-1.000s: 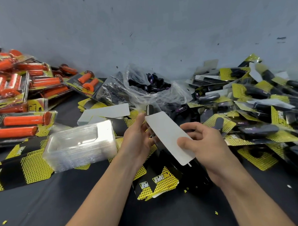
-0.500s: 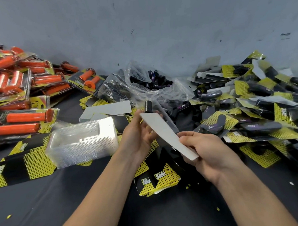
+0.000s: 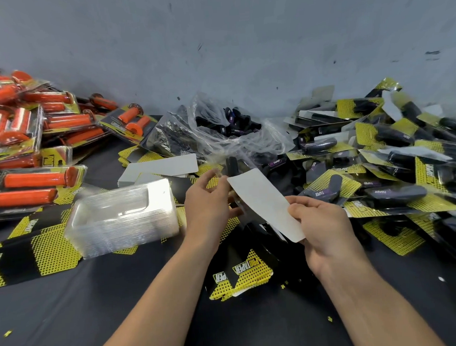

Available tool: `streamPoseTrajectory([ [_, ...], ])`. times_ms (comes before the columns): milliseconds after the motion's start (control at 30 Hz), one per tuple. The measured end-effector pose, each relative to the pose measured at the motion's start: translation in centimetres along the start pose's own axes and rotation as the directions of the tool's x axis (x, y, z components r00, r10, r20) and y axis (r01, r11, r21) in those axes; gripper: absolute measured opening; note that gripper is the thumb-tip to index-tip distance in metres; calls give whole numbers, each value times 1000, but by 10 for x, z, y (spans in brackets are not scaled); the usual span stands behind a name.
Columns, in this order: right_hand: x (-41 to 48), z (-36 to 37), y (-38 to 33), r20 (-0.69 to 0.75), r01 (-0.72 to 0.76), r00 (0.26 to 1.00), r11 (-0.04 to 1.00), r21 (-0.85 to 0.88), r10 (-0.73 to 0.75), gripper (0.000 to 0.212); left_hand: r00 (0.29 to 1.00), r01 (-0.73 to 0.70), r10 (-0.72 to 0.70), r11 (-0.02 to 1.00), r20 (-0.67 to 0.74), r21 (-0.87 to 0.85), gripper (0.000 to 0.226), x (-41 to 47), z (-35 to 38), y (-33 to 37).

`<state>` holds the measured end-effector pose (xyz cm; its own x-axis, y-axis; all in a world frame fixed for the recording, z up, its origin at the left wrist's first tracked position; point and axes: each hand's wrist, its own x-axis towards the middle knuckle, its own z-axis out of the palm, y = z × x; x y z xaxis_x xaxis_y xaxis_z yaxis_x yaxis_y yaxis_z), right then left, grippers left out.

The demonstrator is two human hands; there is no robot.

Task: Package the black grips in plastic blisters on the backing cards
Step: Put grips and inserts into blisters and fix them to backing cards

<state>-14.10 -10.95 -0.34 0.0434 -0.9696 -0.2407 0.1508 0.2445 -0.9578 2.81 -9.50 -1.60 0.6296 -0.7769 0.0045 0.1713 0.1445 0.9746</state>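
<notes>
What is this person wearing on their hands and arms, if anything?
Nothing that shows. The left hand and right hand are bare, without gloves, rings or tape. The left forearm and right forearm are bare too: no sleeve, watch or wristband in view.

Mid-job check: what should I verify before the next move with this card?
1. The card is held: right hand pinches its near end, ok.
2. The grip is in hand: left hand holds it behind the card, ok.
3. Card seated in a blister: cannot tell, the card hides it.
4. Spare blister stack beside the left hand: ok.
5. More grips in the bag beyond the hands: ok.
</notes>
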Motion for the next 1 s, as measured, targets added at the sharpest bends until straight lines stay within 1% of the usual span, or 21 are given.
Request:
streamPoseTrajectory([
  [67,2,-1,2,-50,61,997,997,-55,-64,23,999,-32,31,993,11,117,47,-1,-1,0],
  [133,4,-2,4,-73,108,990,986,-128,-118,26,999,-37,35,982,13,184,57,-3,-1,1],
  [300,10,-5,10,-96,151,979,959,-238,-178,26,1000,-17,15,962,8,273,58,-3,-3,2],
  [367,12,-5,12,-107,151,977,952,-265,-185,24,1000,17,-22,967,15,253,60,-4,-3,4],
  [500,12,-6,14,-122,198,960,916,-349,-254,24,991,122,-126,987,39,101,62,-3,-4,7],
  [567,8,-5,15,-116,268,931,864,-426,-345,25,987,149,-152,988,47,47,62,-2,-5,8],
  [633,3,-3,16,-73,349,893,785,-513,-445,21,986,157,-157,988,46,15,58,-1,-6,7],
  [667,2,-2,16,-43,382,880,759,-528,-473,17,987,154,-154,988,43,5,55,0,-6,7],
  [700,0,-2,15,-8,401,881,754,-520,-473,14,989,146,-146,989,39,0,53,1,-7,6],
  [767,0,-3,12,70,380,915,787,-487,-398,18,991,124,-124,992,52,4,49,2,-7,5],
  [833,1,-5,7,145,327,945,820,-469,-294,19,985,106,-108,994,136,26,44,1,-8,5],
  [900,3,-9,3,196,280,958,845,-457,-211,16,960,80,-91,995,264,51,38,-1,-8,5],
  [933,5,-11,1,208,258,961,859,-441,-182,13,947,67,-81,996,311,57,35,-3,-7,5],
  [1000,8,-15,-3,196,200,971,910,-364,-135,8,934,46,-66,997,352,65,32,-4,-5,4],
])
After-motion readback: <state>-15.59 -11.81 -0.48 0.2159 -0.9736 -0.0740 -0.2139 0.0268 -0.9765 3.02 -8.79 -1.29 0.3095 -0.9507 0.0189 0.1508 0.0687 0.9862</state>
